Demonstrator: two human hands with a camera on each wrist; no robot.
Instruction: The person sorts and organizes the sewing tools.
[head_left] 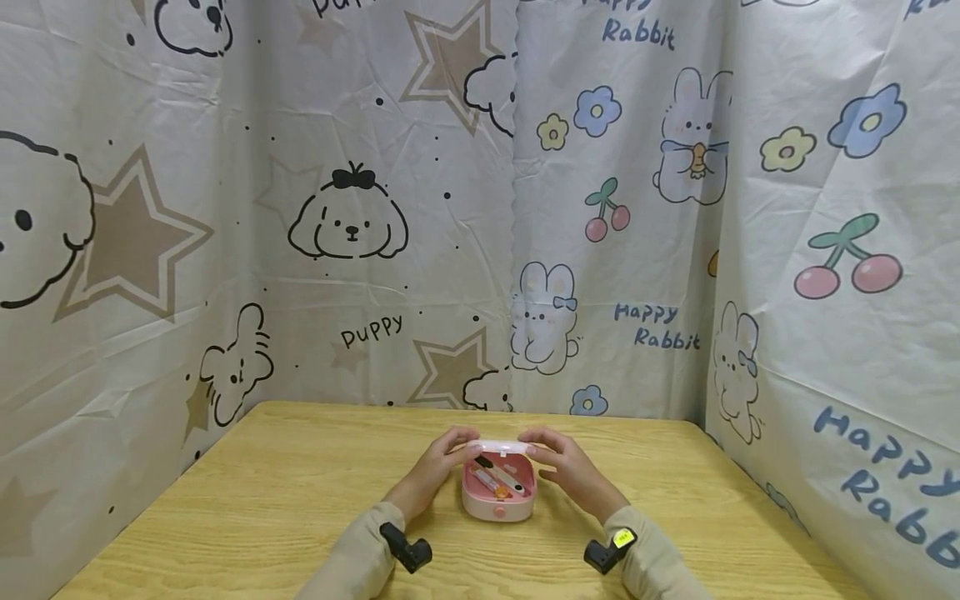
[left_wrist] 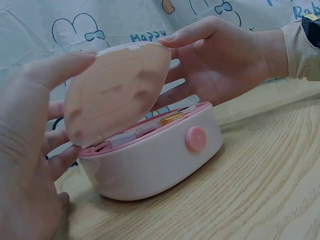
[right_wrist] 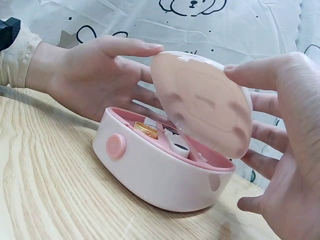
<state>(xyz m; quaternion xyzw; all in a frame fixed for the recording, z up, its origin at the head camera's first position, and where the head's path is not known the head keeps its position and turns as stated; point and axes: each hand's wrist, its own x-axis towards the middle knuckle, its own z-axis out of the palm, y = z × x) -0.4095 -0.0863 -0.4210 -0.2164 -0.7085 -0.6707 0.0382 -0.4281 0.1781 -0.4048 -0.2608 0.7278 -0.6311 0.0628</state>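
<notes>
A small white box (head_left: 480,510) with a pink lining and a round pink button (left_wrist: 195,139) stands on the table, its translucent lid (right_wrist: 202,97) raised and tilted. My left hand (head_left: 433,468) holds the lid's left side, thumb at the edge and fingers behind. On the lid's right side my right hand (head_left: 576,473) has the same hold. Inside the box lie a white stick-like item (head_left: 510,479) with a dark spot near its end, a gold-coloured piece (right_wrist: 146,130) and a thin pink-and-white item (head_left: 486,478). The lid hides part of the contents in both wrist views.
The light wood table (head_left: 315,500) extends around the box on all sides. Printed cloth curtains (head_left: 450,275) with puppies, stars and rabbits hang behind and beside it. Each sleeved wrist carries a black camera (head_left: 406,548).
</notes>
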